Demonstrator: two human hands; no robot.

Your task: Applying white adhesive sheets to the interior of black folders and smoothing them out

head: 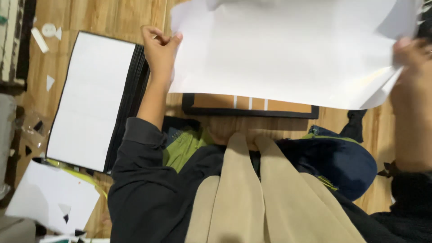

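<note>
Between us, we are pinching the wide white sheet (pixel 288 49) with left hand (pixel 159 49) and, seemingly, blurred right hand (pixel 411 54) at its ends.

No packages, signs or screens show; the nearest to a label is a small round white sticker (pixel 48 30) on the wooden floor, just up and left of the black-edged stack of white-faced boards (pixel 92 99).

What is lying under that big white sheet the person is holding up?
Under the big white sheet, held by the left hand and right hand, a black-edged brown board with white stripes lies on the wooden floor. Most of it is covered.
</note>
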